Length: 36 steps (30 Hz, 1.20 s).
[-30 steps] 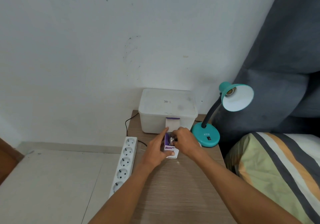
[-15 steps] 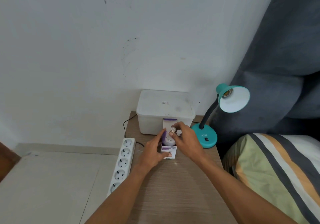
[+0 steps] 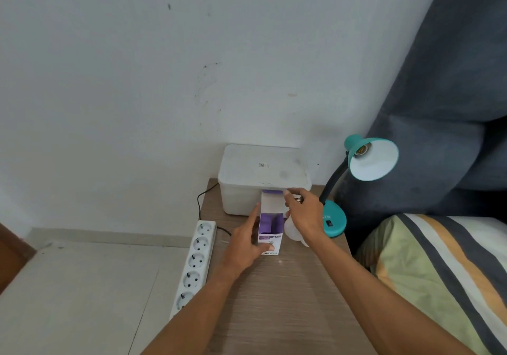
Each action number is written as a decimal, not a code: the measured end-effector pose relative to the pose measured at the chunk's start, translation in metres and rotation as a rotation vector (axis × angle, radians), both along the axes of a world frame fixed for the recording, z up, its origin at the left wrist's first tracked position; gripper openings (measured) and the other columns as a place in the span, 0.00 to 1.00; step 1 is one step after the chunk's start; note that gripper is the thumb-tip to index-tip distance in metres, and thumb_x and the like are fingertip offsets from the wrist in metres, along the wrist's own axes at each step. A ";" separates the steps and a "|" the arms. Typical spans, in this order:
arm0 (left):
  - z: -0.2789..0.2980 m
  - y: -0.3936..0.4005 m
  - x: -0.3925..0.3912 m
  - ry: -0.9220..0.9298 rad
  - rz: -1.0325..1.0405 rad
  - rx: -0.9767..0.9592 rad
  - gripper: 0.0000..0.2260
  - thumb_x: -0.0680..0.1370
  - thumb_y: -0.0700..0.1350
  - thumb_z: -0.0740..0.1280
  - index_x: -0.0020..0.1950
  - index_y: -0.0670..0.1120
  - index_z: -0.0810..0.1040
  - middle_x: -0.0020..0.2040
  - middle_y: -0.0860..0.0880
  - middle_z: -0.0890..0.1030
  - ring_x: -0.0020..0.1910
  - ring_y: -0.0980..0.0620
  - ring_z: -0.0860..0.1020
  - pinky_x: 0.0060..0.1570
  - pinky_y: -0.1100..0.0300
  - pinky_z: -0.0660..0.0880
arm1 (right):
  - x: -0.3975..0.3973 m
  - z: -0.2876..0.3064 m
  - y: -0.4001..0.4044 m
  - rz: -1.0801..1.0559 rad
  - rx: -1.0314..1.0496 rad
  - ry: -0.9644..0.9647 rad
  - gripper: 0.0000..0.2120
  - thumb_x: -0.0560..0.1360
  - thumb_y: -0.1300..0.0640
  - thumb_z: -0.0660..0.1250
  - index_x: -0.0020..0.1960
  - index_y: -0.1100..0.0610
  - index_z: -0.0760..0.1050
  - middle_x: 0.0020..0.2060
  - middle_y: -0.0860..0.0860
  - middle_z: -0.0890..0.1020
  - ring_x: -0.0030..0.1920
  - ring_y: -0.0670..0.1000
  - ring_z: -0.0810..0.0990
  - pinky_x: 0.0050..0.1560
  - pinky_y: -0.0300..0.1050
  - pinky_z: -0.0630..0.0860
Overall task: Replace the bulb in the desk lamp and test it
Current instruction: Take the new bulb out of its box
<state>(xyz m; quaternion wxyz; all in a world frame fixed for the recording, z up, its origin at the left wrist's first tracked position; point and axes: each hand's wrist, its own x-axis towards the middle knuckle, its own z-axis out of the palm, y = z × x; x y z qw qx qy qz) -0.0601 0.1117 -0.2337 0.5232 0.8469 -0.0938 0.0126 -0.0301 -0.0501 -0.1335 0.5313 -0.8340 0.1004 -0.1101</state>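
A teal desk lamp [image 3: 373,159] stands at the table's right rear, its shade tilted toward me and its brass socket empty. My left hand [image 3: 242,242] holds a small white and purple bulb box [image 3: 270,231] upright on the wooden table [image 3: 288,299], its top flap open. My right hand [image 3: 304,214] grips a white bulb [image 3: 291,229] by its metal screw base, just right of the box and clear of it. The hand hides part of the bulb.
A white lidded plastic bin [image 3: 263,176] sits against the wall behind the box. A white power strip [image 3: 194,261] lies along the table's left edge with a black cord. A striped bed cover [image 3: 444,272] and grey curtain [image 3: 452,94] border the right.
My right hand has drawn the bulb up out of the box and shifted it to the right. The left hand still steadies the box, now seen empty inside.
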 end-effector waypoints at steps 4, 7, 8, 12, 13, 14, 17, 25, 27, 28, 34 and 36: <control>-0.001 0.001 0.001 0.003 -0.019 -0.010 0.52 0.68 0.41 0.81 0.81 0.65 0.53 0.62 0.53 0.83 0.57 0.57 0.82 0.58 0.51 0.82 | 0.001 -0.003 0.004 0.040 -0.001 0.010 0.09 0.77 0.49 0.69 0.55 0.49 0.81 0.48 0.48 0.84 0.45 0.52 0.84 0.49 0.51 0.83; 0.001 0.000 0.000 -0.017 -0.022 -0.025 0.51 0.68 0.41 0.81 0.80 0.67 0.55 0.60 0.56 0.83 0.56 0.59 0.83 0.57 0.52 0.81 | 0.001 -0.005 0.001 0.024 0.029 0.027 0.08 0.77 0.49 0.70 0.54 0.51 0.81 0.46 0.49 0.84 0.44 0.53 0.84 0.46 0.49 0.83; 0.003 0.000 -0.002 -0.028 -0.020 -0.026 0.51 0.68 0.42 0.81 0.79 0.69 0.55 0.59 0.57 0.83 0.56 0.60 0.83 0.57 0.53 0.81 | 0.001 -0.004 0.000 0.008 0.045 0.041 0.10 0.77 0.50 0.70 0.56 0.53 0.81 0.46 0.49 0.84 0.43 0.53 0.85 0.45 0.48 0.83; 0.008 0.000 -0.004 -0.032 -0.018 -0.041 0.50 0.68 0.41 0.81 0.73 0.78 0.56 0.58 0.59 0.83 0.55 0.61 0.83 0.56 0.55 0.81 | 0.003 -0.002 -0.001 0.030 0.126 0.099 0.10 0.77 0.53 0.70 0.56 0.55 0.81 0.46 0.51 0.85 0.38 0.53 0.85 0.44 0.48 0.83; 0.008 0.000 -0.004 -0.021 -0.019 -0.044 0.50 0.68 0.41 0.82 0.74 0.76 0.57 0.58 0.59 0.83 0.55 0.61 0.83 0.57 0.55 0.81 | 0.003 -0.001 -0.001 0.040 0.160 0.114 0.09 0.77 0.53 0.70 0.55 0.55 0.81 0.46 0.52 0.85 0.36 0.53 0.84 0.44 0.49 0.83; 0.007 0.000 -0.003 -0.008 -0.018 -0.046 0.49 0.67 0.42 0.82 0.76 0.73 0.58 0.59 0.59 0.83 0.56 0.61 0.82 0.57 0.54 0.81 | 0.003 0.000 0.000 0.041 0.195 0.128 0.09 0.77 0.52 0.70 0.54 0.55 0.81 0.44 0.52 0.85 0.35 0.53 0.84 0.44 0.49 0.83; 0.003 0.000 -0.003 0.023 -0.005 -0.038 0.49 0.67 0.42 0.83 0.80 0.61 0.59 0.60 0.57 0.83 0.57 0.60 0.82 0.58 0.53 0.81 | 0.004 -0.001 0.001 0.017 0.283 0.158 0.09 0.77 0.49 0.70 0.50 0.54 0.81 0.42 0.53 0.85 0.35 0.54 0.84 0.44 0.51 0.83; 0.001 0.000 -0.002 0.038 0.004 -0.029 0.47 0.67 0.43 0.83 0.78 0.60 0.61 0.60 0.56 0.83 0.57 0.61 0.82 0.58 0.55 0.82 | 0.007 -0.001 0.002 -0.016 0.435 0.231 0.08 0.76 0.52 0.71 0.46 0.57 0.83 0.39 0.54 0.86 0.35 0.53 0.82 0.46 0.52 0.83; 0.000 0.000 -0.001 0.040 -0.002 -0.035 0.46 0.67 0.43 0.83 0.78 0.59 0.62 0.61 0.55 0.83 0.57 0.61 0.82 0.58 0.55 0.82 | 0.005 -0.003 0.001 -0.003 0.376 0.209 0.07 0.76 0.51 0.71 0.46 0.55 0.83 0.40 0.54 0.86 0.36 0.54 0.83 0.48 0.55 0.83; 0.000 0.000 -0.001 0.042 -0.003 -0.040 0.46 0.67 0.43 0.84 0.77 0.59 0.63 0.61 0.55 0.83 0.58 0.61 0.82 0.58 0.55 0.82 | 0.003 -0.002 0.000 0.006 0.345 0.197 0.07 0.76 0.51 0.71 0.46 0.54 0.82 0.41 0.55 0.86 0.36 0.54 0.83 0.47 0.55 0.83; -0.001 -0.001 -0.001 0.052 0.022 -0.041 0.45 0.66 0.42 0.84 0.78 0.54 0.64 0.64 0.52 0.82 0.59 0.61 0.82 0.60 0.56 0.81 | -0.021 -0.005 -0.014 0.162 0.110 0.114 0.01 0.75 0.56 0.73 0.46 0.53 0.83 0.41 0.49 0.85 0.42 0.50 0.84 0.42 0.43 0.81; -0.001 -0.001 -0.001 0.052 0.026 -0.032 0.45 0.67 0.42 0.83 0.79 0.54 0.63 0.66 0.51 0.81 0.61 0.59 0.81 0.61 0.55 0.81 | -0.031 -0.008 -0.018 0.232 0.030 0.116 0.03 0.74 0.58 0.74 0.46 0.52 0.82 0.41 0.46 0.84 0.43 0.46 0.83 0.38 0.34 0.78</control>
